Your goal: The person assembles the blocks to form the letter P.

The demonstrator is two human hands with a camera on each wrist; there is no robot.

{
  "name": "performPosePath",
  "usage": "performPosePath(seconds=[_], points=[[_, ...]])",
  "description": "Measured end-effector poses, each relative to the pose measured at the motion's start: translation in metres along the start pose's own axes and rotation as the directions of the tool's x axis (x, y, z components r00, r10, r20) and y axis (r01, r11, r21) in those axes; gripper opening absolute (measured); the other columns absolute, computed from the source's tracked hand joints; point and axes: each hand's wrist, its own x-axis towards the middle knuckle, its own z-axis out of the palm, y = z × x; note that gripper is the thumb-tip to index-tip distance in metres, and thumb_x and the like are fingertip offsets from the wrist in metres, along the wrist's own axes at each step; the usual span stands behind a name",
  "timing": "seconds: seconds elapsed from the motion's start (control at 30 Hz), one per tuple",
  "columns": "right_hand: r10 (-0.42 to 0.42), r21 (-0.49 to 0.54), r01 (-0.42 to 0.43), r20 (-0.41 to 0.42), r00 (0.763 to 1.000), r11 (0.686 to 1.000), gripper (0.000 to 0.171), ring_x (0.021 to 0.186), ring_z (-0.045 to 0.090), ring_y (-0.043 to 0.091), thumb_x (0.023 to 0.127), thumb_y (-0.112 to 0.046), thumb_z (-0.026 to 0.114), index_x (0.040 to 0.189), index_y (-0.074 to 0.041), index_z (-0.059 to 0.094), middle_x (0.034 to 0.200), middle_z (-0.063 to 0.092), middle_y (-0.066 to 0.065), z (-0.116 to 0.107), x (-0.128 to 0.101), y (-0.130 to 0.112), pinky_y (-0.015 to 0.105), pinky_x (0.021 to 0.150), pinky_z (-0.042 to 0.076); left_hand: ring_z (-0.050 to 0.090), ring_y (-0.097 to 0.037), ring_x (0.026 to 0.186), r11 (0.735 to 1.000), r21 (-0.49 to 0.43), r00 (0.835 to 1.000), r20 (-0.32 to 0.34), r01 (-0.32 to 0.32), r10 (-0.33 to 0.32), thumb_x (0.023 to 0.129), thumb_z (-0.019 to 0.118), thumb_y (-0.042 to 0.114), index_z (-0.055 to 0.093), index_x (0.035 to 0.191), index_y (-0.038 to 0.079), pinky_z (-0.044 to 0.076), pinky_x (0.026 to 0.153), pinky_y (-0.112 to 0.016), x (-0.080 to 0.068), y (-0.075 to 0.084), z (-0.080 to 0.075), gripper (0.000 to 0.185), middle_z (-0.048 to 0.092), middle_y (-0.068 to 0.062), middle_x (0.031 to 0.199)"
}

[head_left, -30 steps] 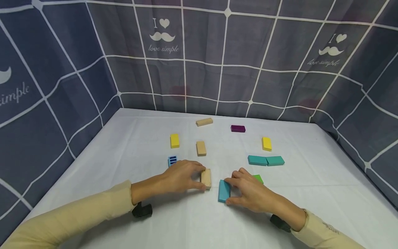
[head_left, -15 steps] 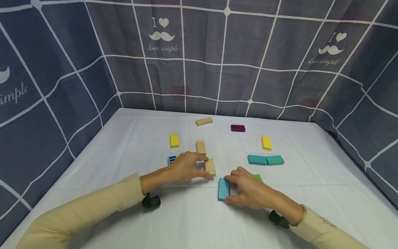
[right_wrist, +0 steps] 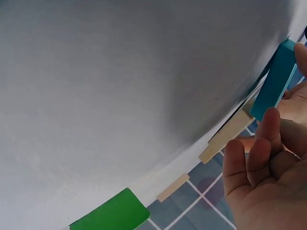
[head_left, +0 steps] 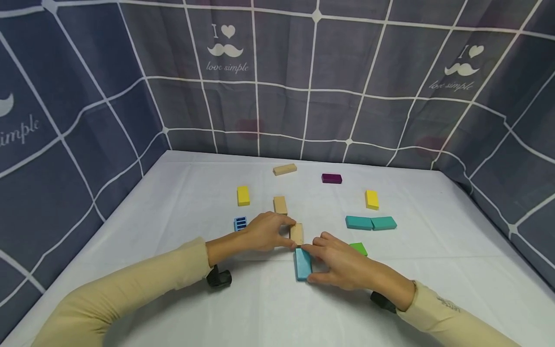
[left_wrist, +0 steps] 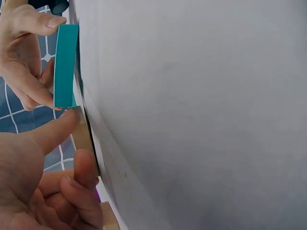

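Observation:
My left hand pinches a plain wooden block lengthwise between thumb and finger, on the white cloth near the middle. Directly in front of it, nearer to me, lies a light-blue block, which my right hand pinches by its two ends. The two blocks lie end to end, touching or nearly so. From the left wrist, the blue block appears beside the wooden block. In the right wrist view, the blue block hides part of the wooden one.
A second wooden block lies just beyond my left hand, and a blue striped block to its left. A green block sits behind my right hand. Farther out are two teal blocks, two yellow ones, a purple block and another wooden one.
My left hand has slid the wooden block away from me and to the right. My right hand has shifted the blue block slightly left, bringing it in line behind the wooden block's near end.

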Motion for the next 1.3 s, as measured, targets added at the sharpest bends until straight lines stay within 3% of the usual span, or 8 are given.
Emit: performPosePath(seconds=[0.33,0.5,0.73,1.3], points=[[0.010,0.005,-0.010,-0.002,1.000,1.000,0.062,0.090,0.041,0.008,0.087,-0.043,0.075,0.134,-0.006,0.060,0.091,0.052,-0.011,0.0002,-0.0009,0.0011,0.024,0.075,0.043,0.053,-0.025,0.126,0.998,0.042,0.999,0.036,-0.039,0.037,0.084,0.080,0.034,0.063,0.131,0.002,0.040,0.106,-0.042,0.0039,-0.0005,0.0018,0.059,0.062,-0.009,0.132],[0.014,0.004,-0.014,0.006,1.000,1.000,0.061,0.088,0.041,0.007,0.088,-0.043,0.074,0.134,-0.005,0.060,0.091,0.052,-0.012,0.0010,-0.0014,0.0015,0.023,0.073,0.042,0.052,-0.026,0.126,0.999,0.019,0.998,0.053,-0.043,0.042,0.088,0.077,0.034,0.062,0.132,0.002,0.040,0.106,-0.042,0.0035,-0.0024,0.0022,0.057,0.060,-0.010,0.133],[0.000,-0.010,0.000,0.004,1.000,1.000,0.058,0.086,0.040,0.007,0.090,-0.043,0.071,0.134,-0.006,0.061,0.090,0.052,-0.012,0.0024,-0.0013,0.0028,0.021,0.070,0.041,0.052,-0.026,0.127,0.999,-0.019,0.998,0.044,-0.036,0.037,0.094,0.070,0.025,0.062,0.133,0.003,0.040,0.106,-0.041,0.0018,-0.0036,0.0012,0.045,0.060,-0.010,0.134],[-0.004,-0.017,0.004,-0.009,1.000,1.000,0.056,0.083,0.040,0.008,0.090,-0.043,0.072,0.133,-0.008,0.063,0.083,0.048,-0.012,0.0041,-0.0008,0.0037,0.021,0.067,0.038,0.054,-0.024,0.126,0.998,-0.037,0.999,0.010,-0.045,0.045,0.089,0.075,0.026,0.066,0.127,0.002,0.041,0.105,-0.041,0.0031,-0.0022,0.0029,0.045,0.066,-0.008,0.127]])
